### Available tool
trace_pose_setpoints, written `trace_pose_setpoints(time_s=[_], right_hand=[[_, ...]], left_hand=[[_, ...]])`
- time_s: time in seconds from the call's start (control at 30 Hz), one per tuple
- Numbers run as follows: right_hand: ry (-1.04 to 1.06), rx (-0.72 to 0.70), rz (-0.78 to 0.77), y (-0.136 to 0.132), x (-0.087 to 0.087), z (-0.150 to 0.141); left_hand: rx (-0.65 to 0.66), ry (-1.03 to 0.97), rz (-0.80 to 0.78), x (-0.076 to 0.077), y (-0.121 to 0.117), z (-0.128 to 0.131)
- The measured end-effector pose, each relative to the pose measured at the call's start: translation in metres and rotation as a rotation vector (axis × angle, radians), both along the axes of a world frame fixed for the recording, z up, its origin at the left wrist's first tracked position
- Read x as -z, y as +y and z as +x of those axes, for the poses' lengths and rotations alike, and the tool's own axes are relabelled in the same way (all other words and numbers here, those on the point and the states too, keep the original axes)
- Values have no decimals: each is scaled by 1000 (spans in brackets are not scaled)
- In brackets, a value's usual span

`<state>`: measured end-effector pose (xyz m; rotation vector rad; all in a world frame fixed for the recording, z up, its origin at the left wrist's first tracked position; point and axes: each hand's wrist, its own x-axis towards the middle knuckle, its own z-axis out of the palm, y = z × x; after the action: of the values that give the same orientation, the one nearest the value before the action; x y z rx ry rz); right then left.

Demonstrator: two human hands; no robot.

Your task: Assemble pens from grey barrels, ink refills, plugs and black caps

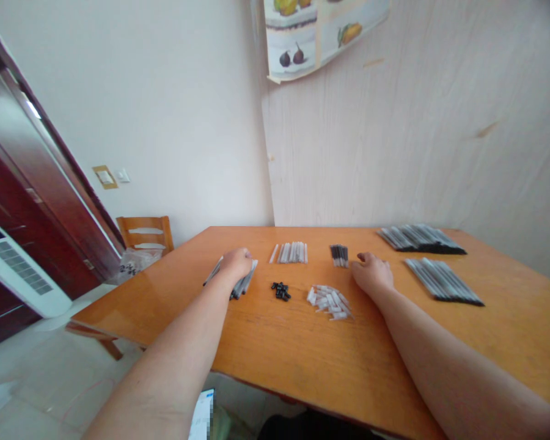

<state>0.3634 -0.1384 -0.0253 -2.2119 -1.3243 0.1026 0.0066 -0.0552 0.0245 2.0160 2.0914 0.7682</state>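
Observation:
My left hand (237, 264) is over a row of grey pen barrels with dark ends (245, 286) on the left of the table. Its fingers are drawn together, and what they hold, if anything, is hidden. My right hand (373, 272) rests on the tabletop, fingers loosely bent and apart, with nothing visible in it. Just left of it lies a small bundle of dark thin rods with pale tips (339, 255). Between my hands are white tubes (293, 252) in a row, a small heap of black caps (281, 291) and a pile of short translucent white pieces (330, 302).
Two batches of grey sticks with black ends, a far one (419, 237) and a nearer one (443, 281), lie on the right of the wooden table (275, 348). A wooden chair (144, 229) stands beyond the left edge. The wall (187, 122) borders the table's back.

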Motion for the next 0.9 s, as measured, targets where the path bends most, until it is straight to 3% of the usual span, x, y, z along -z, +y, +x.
trace_pose_setpoints(time_s=[0.13, 0.33, 0.7, 0.9], right_hand=[[-12, -2, 1, 0, 1, 0], [-15, -3, 1, 0, 1, 0], [-22, -11, -19, 2, 1, 1], [-27, -9, -18, 2, 1, 1]], left_hand=[[31, 253, -5, -1, -5, -5], [61, 427, 40, 3, -24, -3], [-8, 443, 44, 8, -31, 9], [-33, 395, 60, -1, -29, 10]])
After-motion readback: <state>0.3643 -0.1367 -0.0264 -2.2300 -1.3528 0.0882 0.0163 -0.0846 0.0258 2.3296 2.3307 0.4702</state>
